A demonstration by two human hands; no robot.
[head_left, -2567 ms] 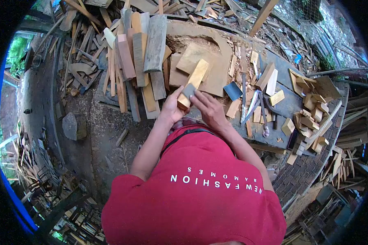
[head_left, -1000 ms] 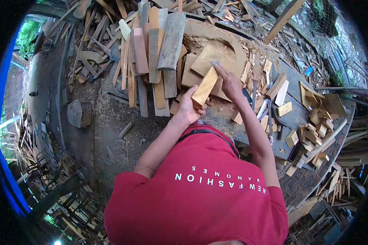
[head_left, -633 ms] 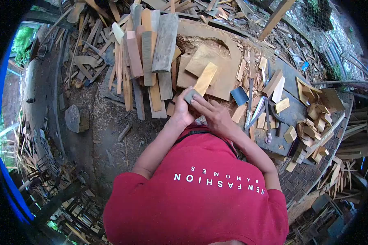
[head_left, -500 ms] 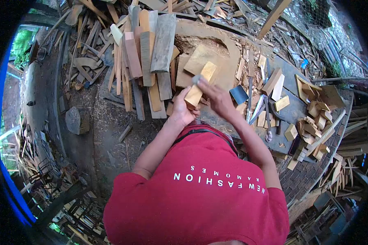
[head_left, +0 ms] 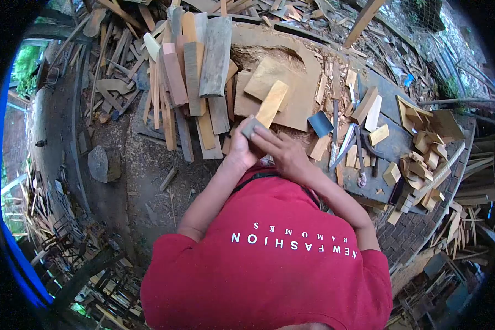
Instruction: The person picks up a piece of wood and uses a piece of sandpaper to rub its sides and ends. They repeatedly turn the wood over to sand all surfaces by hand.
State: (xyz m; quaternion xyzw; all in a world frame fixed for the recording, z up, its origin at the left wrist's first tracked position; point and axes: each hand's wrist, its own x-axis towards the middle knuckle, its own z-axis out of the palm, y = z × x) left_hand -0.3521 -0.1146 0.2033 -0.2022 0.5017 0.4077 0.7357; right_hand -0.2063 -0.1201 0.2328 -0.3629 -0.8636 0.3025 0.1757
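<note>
My left hand (head_left: 240, 147) is closed round the near end of a pale yellow wooden block (head_left: 273, 103), which points up and away from my body. Under the fingers of my right hand (head_left: 289, 158) a small grey piece of sandpaper (head_left: 252, 127) is pressed on the block's upper face, near the end that my left hand grips. Beyond the block's far end, a flat square wood piece (head_left: 267, 77) lies on a larger board (head_left: 300, 107). To the right of the hands rests a dark blue-grey curved sheet (head_left: 320, 124).
Long planks (head_left: 215, 58) are stacked at the left of the workbench. Offcuts (head_left: 421, 170) are heaped at its right, near loose strips and small blocks (head_left: 378, 135). A round wood stump (head_left: 104, 164) stands on the ground at left. Scrap wood surrounds the bench.
My right hand has slid the sandpaper down the block toward my body, from near its middle to the near end. My left hand keeps its grip.
</note>
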